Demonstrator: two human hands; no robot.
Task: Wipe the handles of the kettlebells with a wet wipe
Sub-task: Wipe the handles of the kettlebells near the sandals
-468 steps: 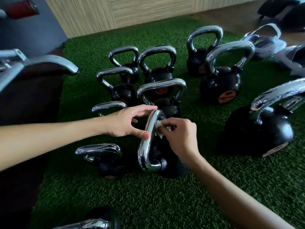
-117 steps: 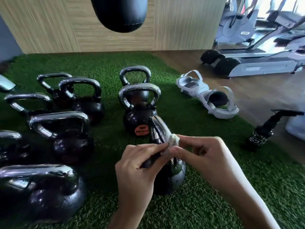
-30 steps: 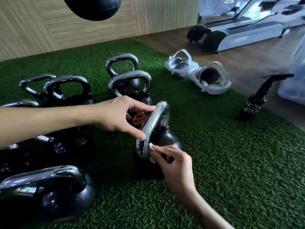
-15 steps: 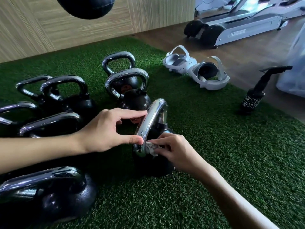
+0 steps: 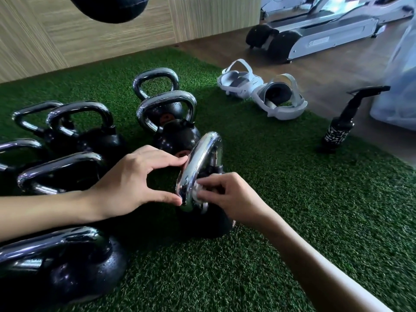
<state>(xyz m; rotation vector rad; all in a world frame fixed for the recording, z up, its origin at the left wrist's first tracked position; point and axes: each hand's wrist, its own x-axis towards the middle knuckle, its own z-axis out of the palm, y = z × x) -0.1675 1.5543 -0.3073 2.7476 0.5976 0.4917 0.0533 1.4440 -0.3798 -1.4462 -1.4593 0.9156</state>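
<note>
A black kettlebell with a chrome handle stands on the green turf in the middle of the view. My left hand holds that handle from the left, index finger near its top and thumb low on its near leg. My right hand pinches a crumpled white wet wipe and presses it against the lower near part of the handle. Several more kettlebells stand to the left and behind, among them one with a chrome handle just beyond and a large one at the near left.
A black spray bottle stands at the right edge of the turf. Two white headsets lie behind it, by the wooden floor. A treadmill base is at the far right, a dark punching bag hangs overhead.
My right hand has kept rubbing the wipe on the lower near part of the handle, shifting slightly up it. My left hand still steadies the handle. The view has drifted a little.
</note>
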